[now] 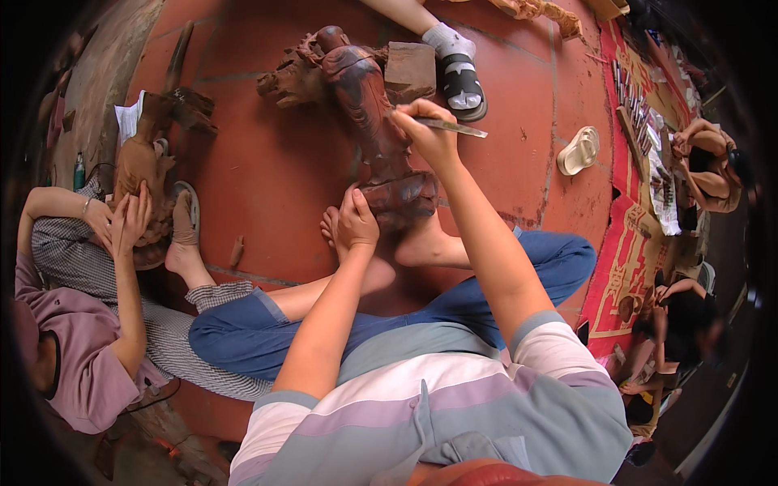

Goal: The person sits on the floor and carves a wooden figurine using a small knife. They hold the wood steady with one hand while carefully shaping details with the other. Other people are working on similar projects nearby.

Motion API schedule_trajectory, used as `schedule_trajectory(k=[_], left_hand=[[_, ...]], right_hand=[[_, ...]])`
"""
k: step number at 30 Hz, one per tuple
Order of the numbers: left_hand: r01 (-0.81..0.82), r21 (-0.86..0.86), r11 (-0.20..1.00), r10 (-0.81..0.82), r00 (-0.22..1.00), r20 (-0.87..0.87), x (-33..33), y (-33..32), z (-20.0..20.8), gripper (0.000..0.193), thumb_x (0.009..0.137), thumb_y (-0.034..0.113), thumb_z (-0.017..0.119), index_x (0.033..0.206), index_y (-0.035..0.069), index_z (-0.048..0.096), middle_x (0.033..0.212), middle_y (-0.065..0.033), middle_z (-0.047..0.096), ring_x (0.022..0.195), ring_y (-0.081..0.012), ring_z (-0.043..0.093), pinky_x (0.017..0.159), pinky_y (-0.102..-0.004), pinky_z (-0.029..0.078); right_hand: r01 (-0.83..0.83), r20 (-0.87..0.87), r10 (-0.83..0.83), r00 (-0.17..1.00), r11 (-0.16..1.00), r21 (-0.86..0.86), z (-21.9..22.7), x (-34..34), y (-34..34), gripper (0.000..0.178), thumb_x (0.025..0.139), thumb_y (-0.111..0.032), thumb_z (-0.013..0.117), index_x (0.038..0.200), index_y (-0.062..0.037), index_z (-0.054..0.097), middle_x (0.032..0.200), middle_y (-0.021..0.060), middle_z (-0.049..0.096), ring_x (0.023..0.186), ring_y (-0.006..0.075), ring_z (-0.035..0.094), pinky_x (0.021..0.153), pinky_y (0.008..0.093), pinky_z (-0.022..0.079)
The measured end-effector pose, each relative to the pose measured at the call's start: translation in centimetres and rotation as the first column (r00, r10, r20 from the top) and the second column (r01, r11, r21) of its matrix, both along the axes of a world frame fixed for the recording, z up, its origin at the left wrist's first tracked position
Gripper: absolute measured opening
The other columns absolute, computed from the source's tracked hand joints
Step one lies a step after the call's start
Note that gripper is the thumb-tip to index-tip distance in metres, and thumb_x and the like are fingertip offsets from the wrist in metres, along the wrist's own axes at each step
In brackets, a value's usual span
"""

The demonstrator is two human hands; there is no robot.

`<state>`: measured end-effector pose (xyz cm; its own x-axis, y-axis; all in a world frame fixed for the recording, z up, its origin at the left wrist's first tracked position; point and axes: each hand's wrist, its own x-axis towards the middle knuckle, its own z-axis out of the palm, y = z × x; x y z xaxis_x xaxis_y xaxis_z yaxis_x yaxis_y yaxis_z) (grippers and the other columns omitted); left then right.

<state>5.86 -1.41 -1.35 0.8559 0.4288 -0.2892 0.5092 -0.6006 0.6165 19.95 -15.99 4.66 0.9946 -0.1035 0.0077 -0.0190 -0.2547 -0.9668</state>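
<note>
A dark reddish-brown carved wooden statue [361, 85] lies on the floor in front of me, its base [405, 198] toward me between my bare feet. My left hand [356, 220] grips the left side of that base, fingers closed against it. In my right hand [428, 134] is a slim, flat, greyish hand tool [454, 126], held in a pinch at the statue's right side. Its far end, next to the wood, is hidden by my fingers. A square wooden block [410, 70] stands beside the statue's upper part, with rough carved wood [289, 78] on the other side.
At my left a person in a mauve shirt [85, 368] has both hands on another wooden carving [138, 166]. Another person's sandalled foot [462, 81] is beyond the block. A loose cream clog [579, 151] lies right, near a red mat [620, 267] with several tools [636, 101].
</note>
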Motion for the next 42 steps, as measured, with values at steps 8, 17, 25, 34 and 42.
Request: schedule_trajectory(k=[8, 17, 25, 34, 42], left_hand=[[0.012, 0.061, 0.998, -0.013, 1.0, 0.021, 0.0, 0.1, -0.9, 0.061, 0.099, 0.058, 0.018, 0.128, 0.027, 0.063, 0.109, -0.0247, 0.061, 0.113, -0.043, 0.049, 0.101, -0.0553, 0.031], [0.016, 0.18, 0.984, -0.013, 1.0, -0.014, -0.2, 0.2, -1.3, 0.054, 0.1, 0.051, 0.026, 0.123, 0.023, 0.065, 0.116, -0.0139, 0.067, 0.11, -0.0401, 0.05, 0.097, -0.0548, 0.036], [-0.002, 0.131, 0.991, 0.011, 0.998, -0.062, -0.4, 0.1, -2.0, 0.064, 0.098, 0.061, 0.016, 0.13, 0.027, 0.062, 0.115, -0.0234, 0.061, 0.118, -0.043, 0.049, 0.104, -0.0566, 0.031], [-0.022, 0.146, 0.989, 0.037, 0.994, -0.101, -0.3, -0.1, -2.2, 0.064, 0.099, 0.059, 0.017, 0.133, 0.025, 0.059, 0.118, -0.0247, 0.06, 0.119, -0.044, 0.048, 0.104, -0.0566, 0.03], [-0.037, 0.098, 0.994, 0.042, 0.998, -0.053, -0.2, 0.4, -3.4, 0.063, 0.099, 0.059, 0.018, 0.132, 0.026, 0.06, 0.114, -0.0251, 0.06, 0.117, -0.0437, 0.048, 0.103, -0.0554, 0.031]], right_hand=[[-0.131, 0.026, 0.13, 0.991, 0.991, 0.034, -1.6, -1.9, -2.6, 0.012, 0.077, -0.012, 0.076, 0.077, -0.0011, 0.07, 0.074, 0.0057, 0.07, 0.068, 0.0112, 0.064, 0.064, 0.0264, 0.049], [-0.137, -0.002, 0.138, 0.99, 0.985, 0.105, -1.4, -2.6, -2.7, 0.012, 0.08, -0.012, 0.074, 0.078, -0.0004, 0.071, 0.074, 0.004, 0.069, 0.067, 0.0076, 0.06, 0.062, 0.0236, 0.047], [-0.053, -0.093, 0.083, 0.992, 0.956, 0.288, -2.3, -1.5, -2.7, 0.011, 0.079, -0.009, 0.074, 0.074, -0.0012, 0.07, 0.068, 0.0016, 0.066, 0.059, 0.0055, 0.056, 0.054, 0.0221, 0.043], [0.003, -0.182, 0.079, 0.98, 0.91, 0.414, -2.9, -1.5, -3.0, 0.013, 0.081, -0.014, 0.075, 0.078, -0.0028, 0.07, 0.07, 0.0014, 0.068, 0.06, 0.0052, 0.057, 0.054, 0.0226, 0.043], [0.159, -0.32, 0.003, 0.947, 0.864, 0.477, -2.4, -1.0, -2.3, 0.013, 0.079, -0.01, 0.075, 0.07, -0.0053, 0.066, 0.07, 0.001, 0.067, 0.063, 0.0077, 0.059, 0.057, 0.0241, 0.045]])
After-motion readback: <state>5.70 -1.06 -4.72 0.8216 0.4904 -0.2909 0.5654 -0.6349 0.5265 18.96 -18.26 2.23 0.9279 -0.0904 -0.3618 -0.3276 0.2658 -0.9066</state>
